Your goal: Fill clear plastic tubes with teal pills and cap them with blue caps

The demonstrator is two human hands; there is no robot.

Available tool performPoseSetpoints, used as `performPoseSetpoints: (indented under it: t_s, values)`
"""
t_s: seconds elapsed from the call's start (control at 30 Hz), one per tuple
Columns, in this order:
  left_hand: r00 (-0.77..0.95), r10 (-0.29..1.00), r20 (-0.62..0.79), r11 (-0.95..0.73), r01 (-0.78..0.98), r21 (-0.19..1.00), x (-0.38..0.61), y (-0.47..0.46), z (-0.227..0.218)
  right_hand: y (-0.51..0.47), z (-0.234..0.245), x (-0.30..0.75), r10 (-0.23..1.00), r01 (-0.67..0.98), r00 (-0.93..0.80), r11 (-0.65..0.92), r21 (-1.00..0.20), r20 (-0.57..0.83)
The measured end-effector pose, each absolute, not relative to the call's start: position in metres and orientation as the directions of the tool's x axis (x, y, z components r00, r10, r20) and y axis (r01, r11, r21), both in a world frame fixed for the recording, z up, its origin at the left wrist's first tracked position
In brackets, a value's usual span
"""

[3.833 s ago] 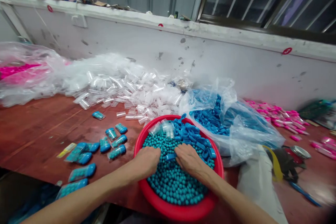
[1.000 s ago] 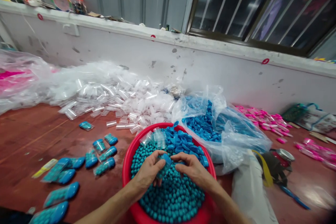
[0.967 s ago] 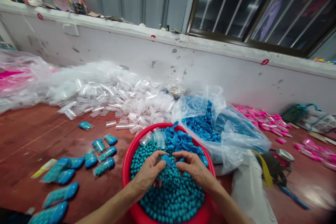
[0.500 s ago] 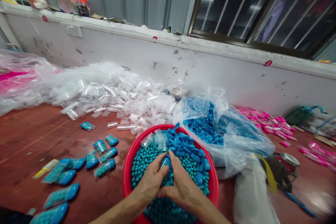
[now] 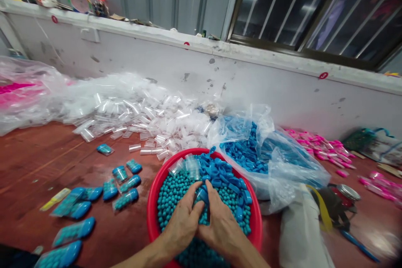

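A red basin (image 5: pixel 153 201) holds teal beads (image 5: pixel 171 201), a heap of blue caps (image 5: pixel 220 171) and a few clear plastic tubes (image 5: pixel 192 166). Over the beads, a blue-capped clear tube (image 5: pixel 202 195) sits between my two hands, largely covered by fingers. My left hand (image 5: pixel 185 216) closes on it from the left, thumb bent inward. From the other side my right hand (image 5: pixel 220 220) presses against it, fingers pointing away from me. How full the tube is, I cannot tell.
Several bead-filled tubes with blue ends (image 5: pixel 73 231) lie left of the basin. Behind are a pile of clear tubes (image 5: pixel 125 113) and a plastic bag of blue caps (image 5: pixel 248 155). At right are pink pieces (image 5: pixel 323 146), a lidded jar (image 5: pixel 345 192) and a blue pen-like stick (image 5: pixel 359 246).
Both hands have shifted slightly to the right with the capped tube still between them. The view has moved a little; the surrounding things look the same.
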State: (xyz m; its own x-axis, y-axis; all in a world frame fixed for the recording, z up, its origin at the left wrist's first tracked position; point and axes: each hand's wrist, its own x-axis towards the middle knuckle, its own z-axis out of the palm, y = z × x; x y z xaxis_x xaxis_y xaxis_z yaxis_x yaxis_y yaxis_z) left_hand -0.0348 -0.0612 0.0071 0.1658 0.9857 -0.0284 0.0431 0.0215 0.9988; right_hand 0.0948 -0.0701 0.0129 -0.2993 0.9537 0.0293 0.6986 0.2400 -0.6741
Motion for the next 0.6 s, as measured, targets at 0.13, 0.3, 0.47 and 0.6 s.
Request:
performPoseSetpoints:
  t_s: [0.13, 0.3, 0.47, 0.6]
  values:
    - [0.250, 0.966, -0.063, 0.059, 0.022, 0.998, -0.037, -0.062, 0.005, -0.067, 0.018, 0.108, 0.894, 0.608, -0.441, 0.235, -0.758, -0.076]
    - [0.284, 0.958, -0.038, 0.031, 0.029, 0.999, -0.038, -0.064, 0.008, -0.068, 0.021, 0.112, 0.907, 0.675, -0.402, 0.200, -0.710, -0.127]
    - [0.308, 0.950, -0.040, 0.057, -0.047, 0.997, -0.035, -0.063, 0.010, -0.071, 0.016, 0.112, 0.902, 0.712, -0.421, 0.266, -0.649, -0.093]
    - [0.280, 0.959, -0.034, 0.055, -0.067, 0.996, -0.034, -0.059, 0.009, -0.078, 0.010, 0.104, 0.927, 0.776, -0.375, 0.309, -0.550, -0.009]
